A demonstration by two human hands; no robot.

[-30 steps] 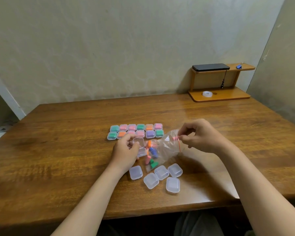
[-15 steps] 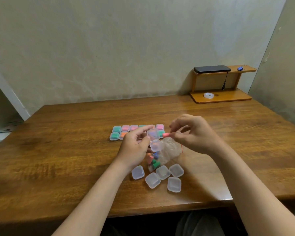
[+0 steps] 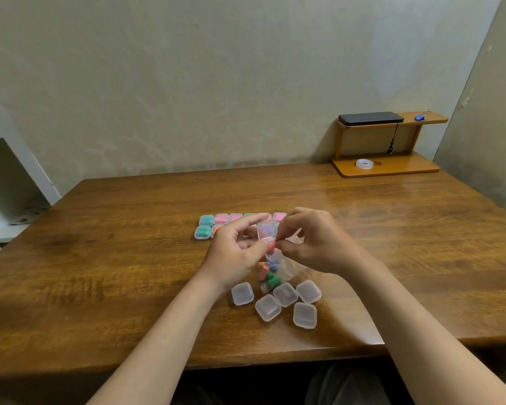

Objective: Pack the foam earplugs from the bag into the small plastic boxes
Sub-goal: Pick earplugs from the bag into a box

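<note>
My left hand (image 3: 234, 252) holds a small clear plastic box (image 3: 265, 230) with its lid open, lifted above the table. Against the box's lower edge, my right hand (image 3: 313, 244) pinches a pink foam earplug (image 3: 271, 245). Under both hands lies the clear bag (image 3: 275, 271) with several coloured earplugs in it. Several empty clear boxes (image 3: 285, 294) lie closed in a cluster in front of the bag. Two rows of filled boxes (image 3: 206, 226) sit behind my hands, partly hidden.
A wooden shelf (image 3: 386, 168) stands at the table's back right, carrying a black flat device (image 3: 370, 118), a roll of clear tape (image 3: 364, 163) and blue clips (image 3: 420, 116). White shelving (image 3: 0, 182) is beyond the table's left edge.
My right hand drew a pink earplug out of the bag and carried it left to the box. My left hand raised the open box off the table toward it.
</note>
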